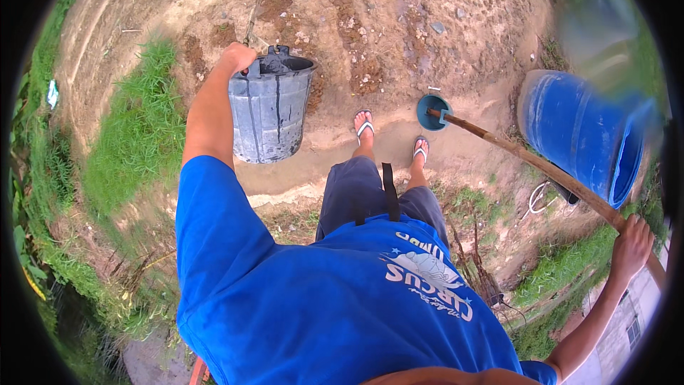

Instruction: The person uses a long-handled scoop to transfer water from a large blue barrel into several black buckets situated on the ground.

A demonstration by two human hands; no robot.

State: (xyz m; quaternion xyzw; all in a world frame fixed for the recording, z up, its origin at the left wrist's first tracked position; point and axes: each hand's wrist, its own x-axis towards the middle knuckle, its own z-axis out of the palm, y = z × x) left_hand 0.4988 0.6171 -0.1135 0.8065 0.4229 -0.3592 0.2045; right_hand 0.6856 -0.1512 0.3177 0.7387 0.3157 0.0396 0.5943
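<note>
My left hand (240,58) is closed at the rim of a grey, wet-streaked bucket (269,117), where its handle attaches; the exact grip is partly hidden. The bucket hangs out to my left, its mouth facing away from me. My right hand (633,246) wraps round a long wooden pole (527,157) on the far right. At the pole's other end is a small teal scoop-like container (432,113), close to the ground beyond my feet.
A large blue plastic barrel (581,135) lies on its side at the right, with a pale hose loop (539,199) beside it. Bare, stony soil (399,21) stretches ahead, damp in patches. Grass (135,121) grows on the left. My sandalled feet (365,126) stand on packed earth.
</note>
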